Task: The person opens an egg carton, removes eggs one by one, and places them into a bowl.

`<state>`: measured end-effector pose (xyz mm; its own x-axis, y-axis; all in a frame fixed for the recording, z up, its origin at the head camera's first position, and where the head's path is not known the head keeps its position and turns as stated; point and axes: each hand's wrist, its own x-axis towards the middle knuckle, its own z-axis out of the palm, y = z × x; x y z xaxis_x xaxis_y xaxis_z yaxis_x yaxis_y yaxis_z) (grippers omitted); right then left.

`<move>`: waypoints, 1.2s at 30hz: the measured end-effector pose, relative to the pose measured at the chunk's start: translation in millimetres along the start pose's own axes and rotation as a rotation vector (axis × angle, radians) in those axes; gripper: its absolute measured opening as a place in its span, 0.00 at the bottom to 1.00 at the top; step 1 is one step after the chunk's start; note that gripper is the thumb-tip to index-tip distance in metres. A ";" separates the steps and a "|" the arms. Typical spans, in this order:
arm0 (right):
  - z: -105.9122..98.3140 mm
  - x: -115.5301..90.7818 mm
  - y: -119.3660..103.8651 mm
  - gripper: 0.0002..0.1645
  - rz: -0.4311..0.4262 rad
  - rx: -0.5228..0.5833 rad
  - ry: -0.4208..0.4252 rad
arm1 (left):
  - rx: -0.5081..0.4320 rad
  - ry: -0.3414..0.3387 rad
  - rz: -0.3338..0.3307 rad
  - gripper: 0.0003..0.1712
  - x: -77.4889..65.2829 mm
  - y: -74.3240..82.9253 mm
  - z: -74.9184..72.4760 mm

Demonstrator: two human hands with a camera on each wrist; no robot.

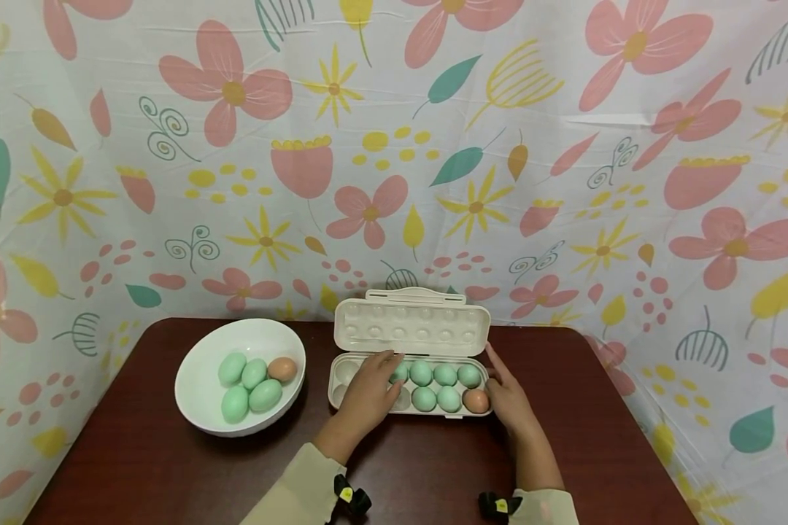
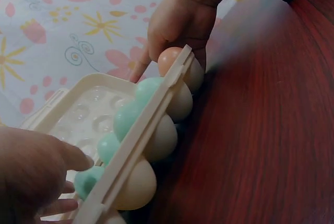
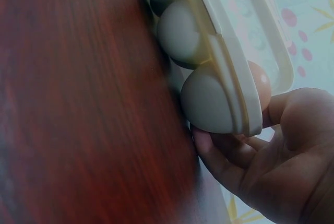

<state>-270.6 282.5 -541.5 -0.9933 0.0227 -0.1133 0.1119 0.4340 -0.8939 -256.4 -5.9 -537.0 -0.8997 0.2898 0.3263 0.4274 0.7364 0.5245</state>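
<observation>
Beige sleeve (image 1: 295, 485) nearest; left hand (image 1: 369, 388) loosely open at green egg (image 1: 401, 373); egg carton (image 1: 411, 322) end gripped by right hand (image 1: 510, 399), should be kept steady, egg seated gently.

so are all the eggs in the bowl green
No, one brown egg lies with the green eggs in the white bowl.

A cream egg carton (image 1: 351, 386) is laid flat, its dimpled lid (image 1: 411, 329) tipped back; 6 green eggs (image 1: 424, 399) are seen in the cups (image 1: 346, 371), 1 brown egg (image 1: 476, 401) at front right.
</observation>
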 end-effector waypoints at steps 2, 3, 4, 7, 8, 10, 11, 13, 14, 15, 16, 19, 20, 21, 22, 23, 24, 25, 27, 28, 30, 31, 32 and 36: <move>-1.0 0.5 0.8 0.41 0.007 -0.002 -0.006 | 0.014 0.001 -0.008 0.27 0.1 0.0 3.4; -1.5 0.8 1.2 0.41 0.009 -0.002 -0.012 | 0.016 -0.002 -0.018 0.26 0.0 0.2 4.7; -1.9 1.3 1.7 0.40 0.014 0.001 -0.016 | 0.018 -0.002 -0.025 0.26 -0.1 0.1 6.3; -2.7 2.0 2.5 0.40 0.015 0.006 -0.020 | 0.000 0.002 -0.048 0.25 0.0 0.4 9.4; -2.8 2.3 2.8 0.40 0.016 0.008 -0.018 | 0.000 0.006 -0.050 0.25 0.2 0.2 10.4; -2.6 2.2 2.6 0.40 0.016 0.010 -0.016 | -0.004 0.017 -0.054 0.24 0.7 0.1 11.7; -2.5 2.0 2.5 0.40 0.016 0.008 -0.016 | -0.008 0.025 -0.057 0.23 0.9 0.2 12.2; -2.2 1.5 2.3 0.40 0.020 0.006 -0.015 | -0.005 0.035 -0.064 0.22 1.1 0.2 13.3; -1.9 1.2 2.2 0.40 0.022 0.005 -0.013 | -0.002 0.044 -0.066 0.22 1.1 0.1 13.9; -1.7 0.8 1.9 0.40 0.021 0.006 -0.013 | -0.005 0.052 -0.072 0.22 0.9 0.3 14.1; -1.5 0.6 1.8 0.40 0.023 0.006 -0.012 | -0.008 0.061 -0.076 0.22 0.8 0.3 14.5; -1.4 0.2 1.4 0.40 0.019 0.008 -0.014 | -0.018 0.082 -0.084 0.21 0.1 0.2 15.5; -1.6 0.1 1.3 0.40 0.019 0.010 -0.014 | -0.020 0.087 -0.084 0.21 -0.1 0.1 15.9; -1.9 0.0 1.1 0.40 0.020 0.013 -0.017 | -0.023 0.091 -0.082 0.22 -0.2 0.0 16.2; -2.3 -0.1 1.0 0.40 0.024 0.015 -0.020 | -0.024 0.096 -0.077 0.21 -0.4 -0.1 16.6; -2.6 -0.1 0.7 0.40 0.028 0.016 -0.022 | -0.023 0.102 -0.071 0.21 -0.6 -0.3 16.9; -3.1 0.0 0.4 0.40 0.032 0.020 -0.025 | -0.021 0.107 -0.065 0.21 -0.9 -0.4 17.0; -3.5 0.3 0.0 0.40 0.036 0.024 -0.028 | -0.016 0.113 -0.060 0.21 -1.0 -0.6 17.2; -4.4 0.9 -0.7 0.40 0.048 0.032 -0.035 | -0.007 0.122 -0.053 0.21 -1.4 -1.0 17.4; -4.8 1.3 -1.0 0.41 0.052 0.033 -0.037 | -0.005 0.124 -0.052 0.21 -1.7 -1.2 17.4; -5.1 1.8 -1.3 0.41 0.058 0.039 -0.040 | -0.001 0.124 -0.058 0.22 -2.0 -1.6 17.7; -5.2 1.8 -1.4 0.41 0.058 0.037 -0.041 | 0.000 0.120 -0.062 0.22 -2.1 -1.9 17.9; -4.9 1.6 -1.5 0.40 0.057 0.034 -0.039 | -0.001 0.116 -0.066 0.22 -2.3 -2.1 18.1; -2.9 0.7 -0.9 0.40 0.037 0.025 -0.024 | -0.008 0.105 -0.081 0.22 -3.1 -3.1 19.1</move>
<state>-271.4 284.7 -539.5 -0.9876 0.0162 -0.1564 0.1492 0.4103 -0.8997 -256.6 2.5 -554.7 -0.9173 0.1641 0.3629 0.3551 0.7495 0.5587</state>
